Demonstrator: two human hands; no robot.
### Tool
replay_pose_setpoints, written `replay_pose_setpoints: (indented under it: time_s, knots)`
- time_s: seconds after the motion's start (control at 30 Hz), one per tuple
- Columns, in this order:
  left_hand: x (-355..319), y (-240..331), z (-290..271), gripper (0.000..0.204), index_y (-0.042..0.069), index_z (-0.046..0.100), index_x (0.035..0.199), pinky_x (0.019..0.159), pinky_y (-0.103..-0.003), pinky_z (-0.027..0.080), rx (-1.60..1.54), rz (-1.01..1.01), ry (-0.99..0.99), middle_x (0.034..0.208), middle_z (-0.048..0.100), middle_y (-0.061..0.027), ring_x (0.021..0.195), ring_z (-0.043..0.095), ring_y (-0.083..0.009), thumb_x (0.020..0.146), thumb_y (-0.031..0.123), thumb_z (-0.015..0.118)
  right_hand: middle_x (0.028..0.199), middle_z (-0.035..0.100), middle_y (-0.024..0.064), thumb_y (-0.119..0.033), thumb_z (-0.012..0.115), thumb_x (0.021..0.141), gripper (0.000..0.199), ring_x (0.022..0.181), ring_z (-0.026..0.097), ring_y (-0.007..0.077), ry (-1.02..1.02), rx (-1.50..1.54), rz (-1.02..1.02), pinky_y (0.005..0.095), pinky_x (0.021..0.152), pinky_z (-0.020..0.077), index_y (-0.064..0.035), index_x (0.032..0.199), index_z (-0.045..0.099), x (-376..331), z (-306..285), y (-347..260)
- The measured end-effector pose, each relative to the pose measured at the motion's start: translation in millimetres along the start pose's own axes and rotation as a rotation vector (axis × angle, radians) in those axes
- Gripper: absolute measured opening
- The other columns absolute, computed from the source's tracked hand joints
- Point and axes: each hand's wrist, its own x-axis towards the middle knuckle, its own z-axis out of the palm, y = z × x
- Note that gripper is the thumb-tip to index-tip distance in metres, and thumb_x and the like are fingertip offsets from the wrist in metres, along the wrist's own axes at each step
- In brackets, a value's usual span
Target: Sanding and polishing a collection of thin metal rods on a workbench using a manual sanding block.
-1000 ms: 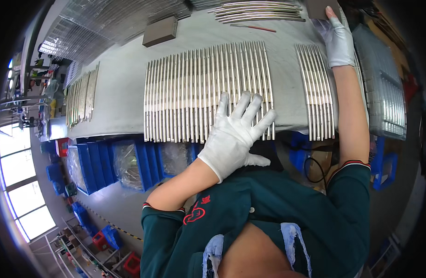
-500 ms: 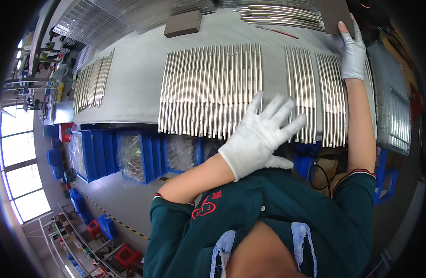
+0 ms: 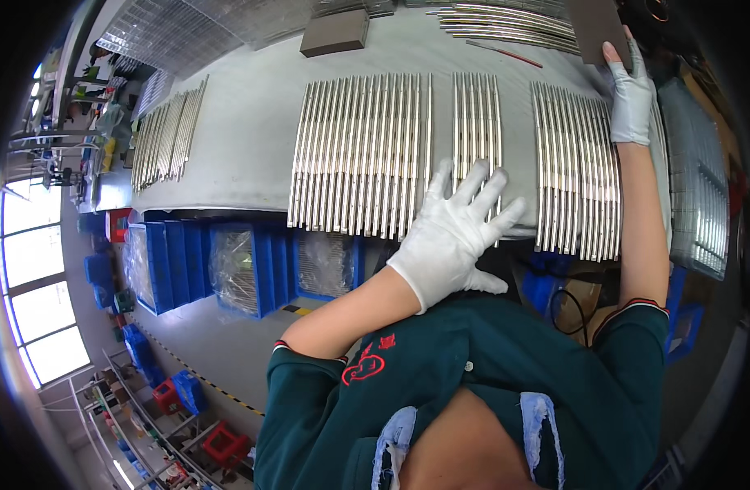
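The gloved left hand (image 3: pixel 456 233) lies flat, fingers spread, on a narrow group of metal rods (image 3: pixel 475 122); the gloved right hand (image 3: pixel 630 98), fingers extended, touches a dark flat block (image 3: pixel 597 28).

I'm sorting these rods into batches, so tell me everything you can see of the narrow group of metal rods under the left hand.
The narrow group of rods is a handful of slim, shiny silver metal rods lying flat and parallel on the grey table. It sits apart from the wide group to its left and another group to its right. The white-gloved left hand, fingers spread, rests on its near ends.
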Motion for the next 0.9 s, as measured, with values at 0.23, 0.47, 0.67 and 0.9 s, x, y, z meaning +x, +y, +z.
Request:
replay_pose_setpoints:
  time_s: [0.23, 0.47, 0.67, 0.9]
  knots:
    - [20.1, 11.9, 9.6, 0.099, 0.017, 0.035, 0.143, 0.108, -0.062, 0.020, -0.073, 0.109, -0.014, 0.141, 0.038, -0.0199, 0.135, 0.031, -0.0406, 0.064, 0.068, 0.068, 0.129, 0.056, 0.0091, -0.028, 0.070, 0.087, 0.057, 0.116, 0.053, 0.0131, 0.008, 0.194, 0.087, 0.0266, 0.100, 0.0408, -0.0083, 0.137, 0.049, -2.9, 1.5, -0.5]
    - [-5.8, -1.6, -4.0, 0.098, 0.016, 0.038, 0.140, 0.108, -0.062, 0.019, 0.024, 0.002, -0.015, 0.140, 0.040, -0.0190, 0.133, 0.033, -0.0401, 0.062, 0.067, 0.068, 0.126, 0.058, 0.0087, -0.028, 0.070, 0.087, 0.056, 0.113, 0.054, 0.0129, 0.003, 0.091, 0.006, 0.0263, 0.099, 0.0418, -0.0093, 0.136, 0.051, 0.0, -0.5, 5.0]
    - [-27.0, -18.6, -10.3, 0.100, 0.016, 0.040, 0.139, 0.106, -0.063, 0.021, 0.098, -0.092, -0.026, 0.140, 0.040, -0.0179, 0.131, 0.034, -0.0412, 0.058, 0.065, 0.071, 0.125, 0.059, 0.0086, -0.027, 0.070, 0.087, 0.055, 0.113, 0.055, 0.0125, 0.004, -0.054, -0.050, 0.0260, 0.098, 0.0425, -0.0098, 0.136, 0.051, 2.1, -2.4, 8.2]
    - [0.9, 0.6, 3.2, 0.093, 0.014, 0.039, 0.140, 0.110, -0.054, 0.023, -0.045, 0.061, 0.043, 0.138, 0.039, -0.0195, 0.131, 0.034, -0.0427, 0.065, 0.061, 0.070, 0.126, 0.060, 0.0074, -0.024, 0.068, 0.088, 0.054, 0.111, 0.056, 0.0117, 0.003, -0.102, -0.138, 0.0254, 0.096, 0.0446, -0.0092, 0.137, 0.049, 0.2, 2.4, 7.2]
